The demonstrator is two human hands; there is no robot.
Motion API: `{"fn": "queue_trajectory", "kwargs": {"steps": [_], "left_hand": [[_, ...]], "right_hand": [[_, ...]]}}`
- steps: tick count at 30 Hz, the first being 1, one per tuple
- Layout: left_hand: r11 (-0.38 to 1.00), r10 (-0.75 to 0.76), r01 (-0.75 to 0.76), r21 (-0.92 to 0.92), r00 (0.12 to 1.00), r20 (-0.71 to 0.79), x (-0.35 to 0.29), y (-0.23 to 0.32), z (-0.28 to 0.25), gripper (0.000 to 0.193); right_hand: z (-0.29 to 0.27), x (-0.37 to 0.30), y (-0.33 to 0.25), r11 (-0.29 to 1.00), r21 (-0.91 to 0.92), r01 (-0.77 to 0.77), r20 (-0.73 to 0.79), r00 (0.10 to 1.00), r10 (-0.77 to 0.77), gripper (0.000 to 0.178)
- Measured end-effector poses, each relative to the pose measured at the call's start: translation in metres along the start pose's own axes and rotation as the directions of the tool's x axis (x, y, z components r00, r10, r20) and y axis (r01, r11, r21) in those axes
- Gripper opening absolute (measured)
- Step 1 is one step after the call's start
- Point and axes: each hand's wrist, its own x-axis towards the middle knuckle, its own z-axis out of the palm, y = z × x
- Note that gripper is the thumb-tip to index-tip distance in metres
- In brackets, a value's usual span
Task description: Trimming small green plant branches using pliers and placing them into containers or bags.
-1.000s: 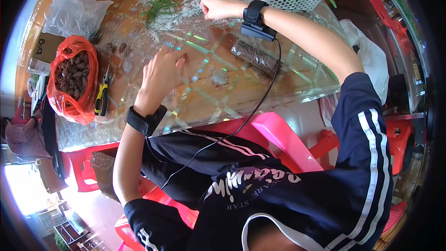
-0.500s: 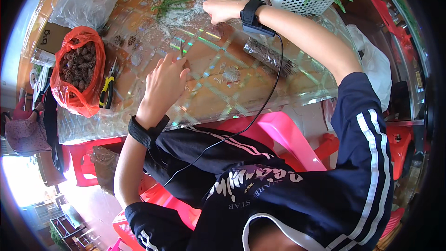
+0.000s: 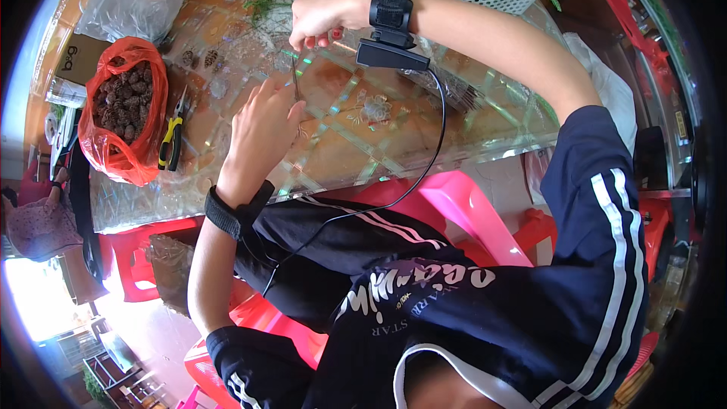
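Above the desk [image 3: 333, 150], the left hand [image 3: 261, 123] is pinching a thin stick [image 3: 294, 76], the right hand [image 3: 324, 17] is curling by its top, holding or not I can't tell, and the stick is looking light, stiff, best held by its ends.

Mostly gloss, some roughness

The red bag [image 3: 144, 165] is thin, crinkled, shiny plastic; the pine cones [image 3: 123, 104] inside it look rough and woody. Right of that bag, the pliers [image 3: 172, 142] pair plastic grips with bare metal. Farther right of it, the table cover [image 3: 333, 170] is clear and glossy, and my right wrist's strap [image 3: 390, 6] matt cloth. The slim dark piece [image 3: 295, 79] in my left hand [image 3: 261, 121] is too thin for me to tell its material.
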Motion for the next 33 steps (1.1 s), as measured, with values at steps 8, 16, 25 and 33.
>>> {"fn": "queue_trajectory", "kwargs": {"steps": [8, 16, 25, 33], "left_hand": [[0.997, 0.073, -0.073, 0.02, 0.997, -0.03, -0.004, -0.006, 0.008, 0.027], [0.996, 0.092, -0.092, -0.006, 0.995, 0.025, 0.001, 0.016, 0.01, 0.031], [0.989, 0.146, -0.146, 0.027, 0.989, 0.009, 0.001, 0.021, 0.011, 0.03], [0.987, 0.161, -0.161, 0.032, 0.987, -0.01, 0.0, 0.019, 0.013, 0.031]], "right_hand": [[-0.091, -0.046, 0.073, 0.998, 0.057, 0.018, -0.164, 0.986, -0.008, 0.01], [-0.087, -0.097, 0.148, 0.944, -0.331, 0.01, -0.382, 0.913, -0.144, 0.011], [-0.065, -0.094, 0.147, 0.791, -0.611, -0.004, -0.257, 0.947, -0.194, 0.005], [-0.056, -0.086, 0.141, 0.673, -0.735, -0.085, -0.26, 0.952, -0.164, 0.004]]}}
